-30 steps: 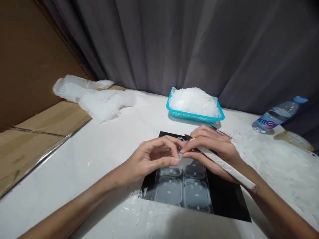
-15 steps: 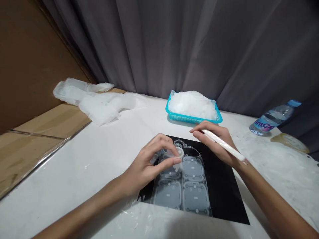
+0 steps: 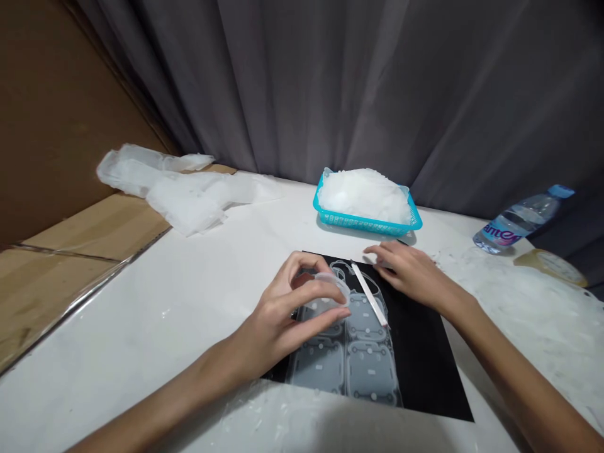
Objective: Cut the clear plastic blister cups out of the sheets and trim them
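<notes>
A clear plastic sheet of moulded parts (image 3: 365,362) lies on a black mat (image 3: 427,371) on the white table. My left hand (image 3: 287,311) pinches a small clear plastic piece (image 3: 333,292) above the sheet's upper left part. A thin white-handled tool (image 3: 369,294) lies on the sheet, just left of my right hand (image 3: 408,274). That hand rests flat on the mat with its fingers spread and holds nothing.
A turquoise basket (image 3: 365,220) heaped with white plastic pieces stands behind the mat. Crumpled clear bags (image 3: 174,189) lie at the back left over a cardboard box (image 3: 70,251). A water bottle (image 3: 521,220) lies at the right. White scraps (image 3: 528,302) cover the table's right side.
My right hand has put the white tool down on the sheet and moved off it. My left hand has lifted the small clear piece clear of the sheet.
</notes>
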A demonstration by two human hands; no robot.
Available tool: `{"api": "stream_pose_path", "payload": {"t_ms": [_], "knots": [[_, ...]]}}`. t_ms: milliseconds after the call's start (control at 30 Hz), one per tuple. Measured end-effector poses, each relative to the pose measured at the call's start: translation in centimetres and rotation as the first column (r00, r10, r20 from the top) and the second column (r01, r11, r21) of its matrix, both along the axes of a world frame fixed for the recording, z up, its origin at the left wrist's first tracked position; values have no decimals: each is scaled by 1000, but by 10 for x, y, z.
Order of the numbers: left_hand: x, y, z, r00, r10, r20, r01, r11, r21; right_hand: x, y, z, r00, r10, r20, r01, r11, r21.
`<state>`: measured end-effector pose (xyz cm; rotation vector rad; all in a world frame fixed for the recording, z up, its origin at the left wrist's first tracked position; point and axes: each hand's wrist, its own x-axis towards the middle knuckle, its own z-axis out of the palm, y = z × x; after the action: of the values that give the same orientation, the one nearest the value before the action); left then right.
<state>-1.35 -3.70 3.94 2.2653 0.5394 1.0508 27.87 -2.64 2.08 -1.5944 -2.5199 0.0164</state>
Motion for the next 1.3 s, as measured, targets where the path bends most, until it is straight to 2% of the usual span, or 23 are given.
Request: {"api": "stream_pose_path", "payload": {"t_ms": [67,133,233,333,600,700,767,833,900,933,967,1033,1133,1200,1300], "knots": [[0,0,1,1000,-27,2,27,1000,-3,11,3,-1,978,-187,86,182,981,65],[0,0,0,999,-48,11,49,999,-17,22,5,-3,915,-367,170,354,930,102],[0,0,-2,998,-49,41,50,999,-7,30,4,-6,794,-509,333,499,858,122],[1,1,-4,996,-41,79,38,999,38,30,3,-8,748,-515,418,521,846,110],[1,2,-7,990,-32,137,17,994,107,21,10,-17,741,-527,416,519,843,142],[0,2,-7,990,-20,143,3,993,116,28,9,-12,763,-515,391,504,852,140],[-1,2,-6,990,-15,143,-4,992,126,34,6,-2,785,-489,381,481,868,124],[-2,2,-4,990,-18,143,-1,991,132,40,3,13,860,-419,291,422,905,54],[-1,1,-2,988,-32,152,13,992,124,40,-1,28,960,-279,7,278,955,-102],[-1,1,-1,987,-33,160,15,994,108,37,-3,36,962,-206,-179,174,968,-182],[0,0,0,985,-29,168,16,997,80,33,-5,42,925,-153,-348,65,965,-252],[2,-1,1,980,-6,198,8,1000,-12,20,-11,51,818,-109,-564,-96,942,-322],[6,-1,3,961,45,274,21,972,-235,-1,-21,59,708,-73,-702,-223,921,-321],[8,-1,5,943,67,326,73,914,-399,-14,-29,62,666,-60,-744,-268,911,-313],[9,-1,7,926,93,366,159,784,-601,-26,-37,66,645,-28,-763,-293,914,-280]]}}
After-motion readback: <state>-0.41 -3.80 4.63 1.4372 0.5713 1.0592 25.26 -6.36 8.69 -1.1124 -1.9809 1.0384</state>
